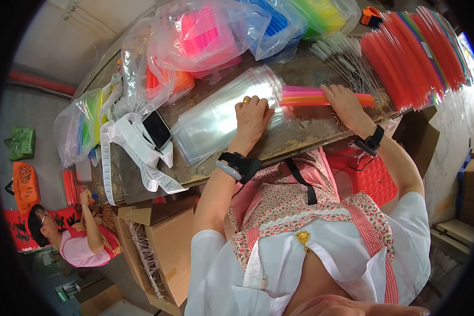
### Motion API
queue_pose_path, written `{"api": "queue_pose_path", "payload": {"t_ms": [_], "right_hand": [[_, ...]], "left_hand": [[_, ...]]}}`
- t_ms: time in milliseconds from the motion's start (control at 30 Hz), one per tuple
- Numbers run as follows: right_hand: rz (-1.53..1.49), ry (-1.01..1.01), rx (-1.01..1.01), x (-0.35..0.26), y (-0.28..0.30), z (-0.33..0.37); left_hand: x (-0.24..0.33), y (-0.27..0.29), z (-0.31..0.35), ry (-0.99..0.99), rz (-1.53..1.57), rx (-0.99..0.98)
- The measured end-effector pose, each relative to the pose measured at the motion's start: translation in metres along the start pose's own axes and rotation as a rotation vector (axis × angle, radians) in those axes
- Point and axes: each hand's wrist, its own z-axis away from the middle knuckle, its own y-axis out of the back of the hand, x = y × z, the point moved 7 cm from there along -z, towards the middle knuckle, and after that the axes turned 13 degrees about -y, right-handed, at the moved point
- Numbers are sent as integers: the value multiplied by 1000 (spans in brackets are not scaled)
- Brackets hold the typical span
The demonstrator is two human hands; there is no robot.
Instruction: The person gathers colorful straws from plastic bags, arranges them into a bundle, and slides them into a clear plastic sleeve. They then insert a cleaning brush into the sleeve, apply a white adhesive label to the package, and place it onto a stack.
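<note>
Right hand [345, 104] gripping pink-and-orange plastic straws [303, 97], left hand [254, 117] on the clear plastic bags [208, 125]

Straws run roughly sideways, poking out both sides of the right hand, near ends aimed left at the bags' right edge. Left hand's curled over the stack; glare there, so can't tell if it's pinching one.

Left hand [254, 118]: fingers curled, upon clear sleeves [205, 124]. Right hand [346, 108]: gripping pink and orange straws [303, 96], left ends at the sleeves' right edge. Left of sleeves: phone [157, 129], label strips [130, 141]. Far right: thin pale rods [347, 60], red bundles [403, 60]. Near left: carton [171, 255].
</note>
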Motion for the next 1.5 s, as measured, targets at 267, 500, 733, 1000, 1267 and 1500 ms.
{"api": "queue_pose_path", "payload": {"t_ms": [267,500,733,1000,1267,1500], "right_hand": [[134,7,-74,-16,-12,-11],[147,42,-21,-20,-11,-9],[131,76,23,-33,2,-18],[99,162,120,-52,16,-25],[59,237,158,-57,14,-22],[69,170,95,-53,5,-32]], "left_hand": [[10,14,15,205,-85,-7],[9,6,23,277,-190,22],[-3,8,34,290,138,205],[-6,10,37,344,191,300],[-3,16,35,302,133,337],[0,16,36,302,167,349]]}}
